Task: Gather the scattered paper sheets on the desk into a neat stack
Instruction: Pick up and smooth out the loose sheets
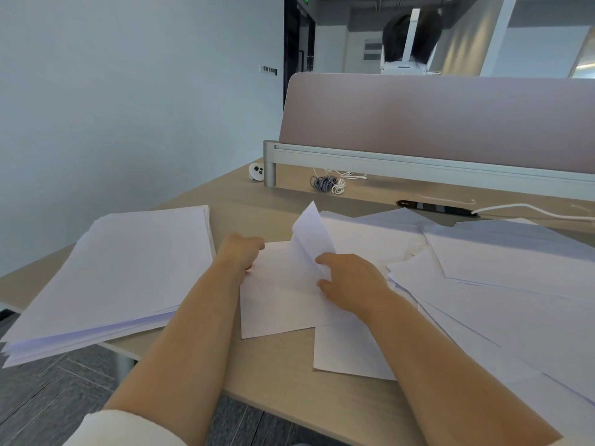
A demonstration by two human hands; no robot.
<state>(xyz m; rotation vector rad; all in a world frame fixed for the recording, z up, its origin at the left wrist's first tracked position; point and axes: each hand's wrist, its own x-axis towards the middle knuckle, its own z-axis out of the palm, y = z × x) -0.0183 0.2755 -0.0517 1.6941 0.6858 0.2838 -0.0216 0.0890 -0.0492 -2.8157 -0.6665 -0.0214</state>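
Note:
A thick stack of white paper lies on the left of the wooden desk, overhanging its front left edge. Loose white sheets are spread in an overlapping heap across the right half. Between them lies a single sheet. My left hand grips that sheet's left edge with curled fingers. My right hand pinches its right side, where the paper folds upward into a peak. Another sheet lies under my right forearm near the front edge.
A pink divider panel on a grey rail closes the desk's far side. Below it lie a coiled grey and white cord, a small white device and a dark cable slot with a white cable. A person sits beyond the divider.

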